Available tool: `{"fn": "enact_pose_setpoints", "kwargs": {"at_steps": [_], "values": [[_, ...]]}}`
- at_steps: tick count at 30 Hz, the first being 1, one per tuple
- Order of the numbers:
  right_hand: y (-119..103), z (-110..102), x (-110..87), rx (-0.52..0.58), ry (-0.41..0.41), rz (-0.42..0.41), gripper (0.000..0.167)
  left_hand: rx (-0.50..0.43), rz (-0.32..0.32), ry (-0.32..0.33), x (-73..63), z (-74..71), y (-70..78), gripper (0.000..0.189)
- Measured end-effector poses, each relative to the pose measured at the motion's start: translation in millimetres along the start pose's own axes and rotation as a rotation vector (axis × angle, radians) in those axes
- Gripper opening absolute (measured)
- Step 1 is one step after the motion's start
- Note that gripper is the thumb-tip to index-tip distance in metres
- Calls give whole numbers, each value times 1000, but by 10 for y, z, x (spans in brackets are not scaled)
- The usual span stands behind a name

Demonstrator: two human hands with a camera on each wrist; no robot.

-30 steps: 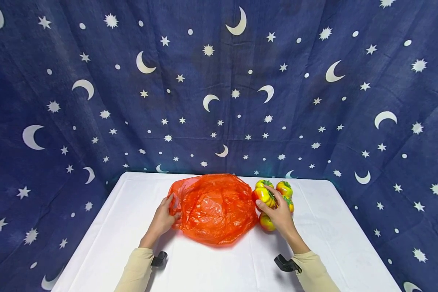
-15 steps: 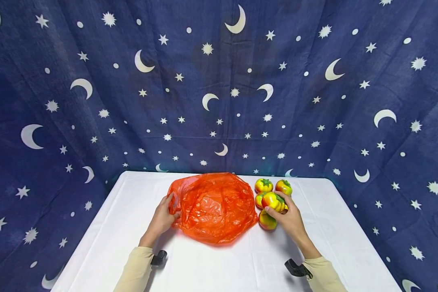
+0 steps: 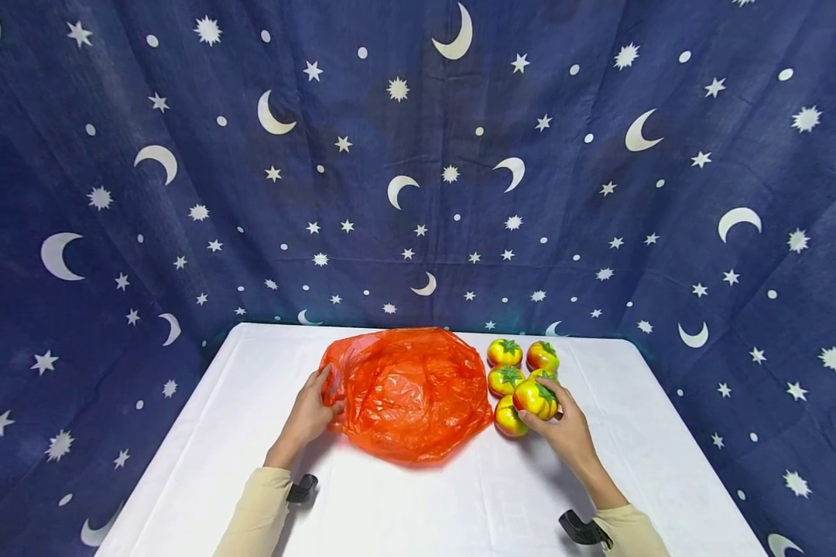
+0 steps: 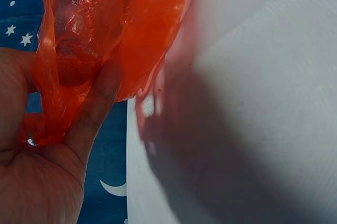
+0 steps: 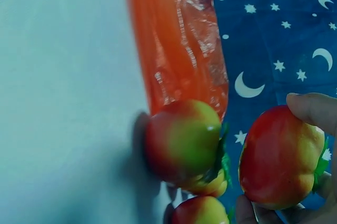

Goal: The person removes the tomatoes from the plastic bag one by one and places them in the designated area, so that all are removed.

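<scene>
A crumpled red plastic bag (image 3: 418, 398) lies spread on the white table. At its left end my left hand (image 3: 311, 410) holds the edge, and in the left wrist view the bag film (image 4: 79, 39) passes between thumb and fingers. My right hand (image 3: 567, 429) grips a red-and-yellow persimmon (image 3: 535, 399) with a green leafy top, raised a little above the others. Thumb and fingers reach round this held persimmon (image 5: 279, 158) in the right wrist view. Beneath and behind it stand several like persimmons (image 3: 505, 380), one partly hidden by the held one.
The persimmons stand close together just right of the bag, the front-left persimmon (image 3: 510, 418) nearest its edge. The white table (image 3: 418, 510) ends at the back against a dark blue curtain (image 3: 362, 193) with moons and stars. Each wrist wears a black device (image 3: 303, 489).
My right hand has moved right and toward me with the held persimmon, from over the left column to the right one, uncovering the persimmons on the left. The left hand has stayed on the bag.
</scene>
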State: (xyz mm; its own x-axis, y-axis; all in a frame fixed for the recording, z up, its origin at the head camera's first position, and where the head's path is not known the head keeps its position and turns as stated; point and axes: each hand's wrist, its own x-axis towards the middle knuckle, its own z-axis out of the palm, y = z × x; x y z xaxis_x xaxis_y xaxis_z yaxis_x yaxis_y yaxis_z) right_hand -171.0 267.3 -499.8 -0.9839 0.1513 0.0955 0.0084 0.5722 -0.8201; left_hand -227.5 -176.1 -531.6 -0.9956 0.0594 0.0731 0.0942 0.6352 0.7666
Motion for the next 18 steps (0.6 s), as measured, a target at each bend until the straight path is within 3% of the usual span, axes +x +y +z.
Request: {"fn": "enact_pose_setpoints", "kwargs": {"at_steps": [18], "values": [[191, -97, -68, -42, 44, 77, 73, -8, 12, 15, 12, -1, -3, 82]]}}
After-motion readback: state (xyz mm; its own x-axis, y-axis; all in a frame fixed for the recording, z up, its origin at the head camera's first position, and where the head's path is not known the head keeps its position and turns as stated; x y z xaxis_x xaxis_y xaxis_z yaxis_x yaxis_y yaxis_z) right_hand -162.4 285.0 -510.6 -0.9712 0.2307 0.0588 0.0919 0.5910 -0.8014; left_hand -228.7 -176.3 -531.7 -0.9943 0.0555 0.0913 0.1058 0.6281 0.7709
